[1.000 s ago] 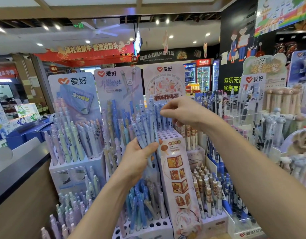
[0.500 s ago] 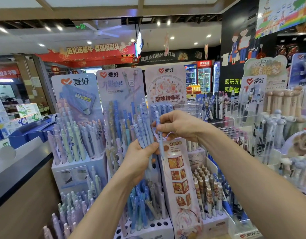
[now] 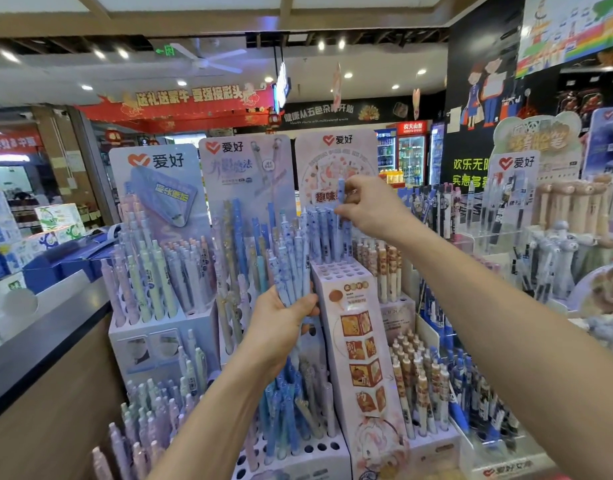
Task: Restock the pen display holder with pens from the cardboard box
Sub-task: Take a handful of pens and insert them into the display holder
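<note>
A tall white and pink pen display holder (image 3: 346,327) stands at the centre, its top tier full of round holes. Several blue patterned pens (image 3: 327,233) stand in the back rows of that tier. My left hand (image 3: 281,323) grips a bundle of blue patterned pens (image 3: 289,271) just left of the holder. My right hand (image 3: 371,206) pinches one blue pen (image 3: 340,216) upright above the back rows, its lower end among the standing pens. The cardboard box is not in view.
Neighbouring pen displays crowd both sides: a pastel pen stand (image 3: 152,271) at the left, a blue pen stand (image 3: 249,244) behind my left hand, tan pens (image 3: 384,268) at the right. A dark counter (image 3: 38,327) runs along the left.
My right hand took one pen from the bundle and lifted it up and right to the holder's back rows. My left hand stayed in place with the bundle.
</note>
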`<state>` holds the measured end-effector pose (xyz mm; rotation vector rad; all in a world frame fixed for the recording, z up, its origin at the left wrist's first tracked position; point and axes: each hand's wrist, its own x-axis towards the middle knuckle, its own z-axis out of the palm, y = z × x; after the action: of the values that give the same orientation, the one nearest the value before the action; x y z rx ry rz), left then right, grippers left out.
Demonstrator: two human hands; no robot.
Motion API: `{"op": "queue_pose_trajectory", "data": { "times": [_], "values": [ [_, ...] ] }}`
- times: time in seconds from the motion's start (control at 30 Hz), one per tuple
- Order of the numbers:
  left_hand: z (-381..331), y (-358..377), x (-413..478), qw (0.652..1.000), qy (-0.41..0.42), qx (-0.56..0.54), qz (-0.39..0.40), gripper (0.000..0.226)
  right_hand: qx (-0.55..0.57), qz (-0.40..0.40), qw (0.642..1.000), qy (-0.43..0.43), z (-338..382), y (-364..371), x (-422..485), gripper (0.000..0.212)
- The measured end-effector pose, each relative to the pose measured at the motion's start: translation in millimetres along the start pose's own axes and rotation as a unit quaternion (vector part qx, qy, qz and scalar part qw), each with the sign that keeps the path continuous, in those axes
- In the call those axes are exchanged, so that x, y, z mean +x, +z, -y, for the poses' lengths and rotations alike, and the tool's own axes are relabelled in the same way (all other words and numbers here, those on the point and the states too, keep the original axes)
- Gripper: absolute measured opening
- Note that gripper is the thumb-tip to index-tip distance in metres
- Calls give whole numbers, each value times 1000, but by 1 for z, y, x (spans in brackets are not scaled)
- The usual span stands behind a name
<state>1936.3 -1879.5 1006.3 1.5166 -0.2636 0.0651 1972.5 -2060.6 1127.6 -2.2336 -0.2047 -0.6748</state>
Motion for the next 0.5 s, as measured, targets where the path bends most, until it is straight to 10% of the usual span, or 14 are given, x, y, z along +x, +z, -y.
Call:
{"op": "queue_pose_trajectory", "data": {
  "times": [0.5],
  "values": [
    [7, -3, 5, 1000, -3, -4, -10, 12, -104, -68, 992, -8, -9, 22, 4, 16]
  ]
}}
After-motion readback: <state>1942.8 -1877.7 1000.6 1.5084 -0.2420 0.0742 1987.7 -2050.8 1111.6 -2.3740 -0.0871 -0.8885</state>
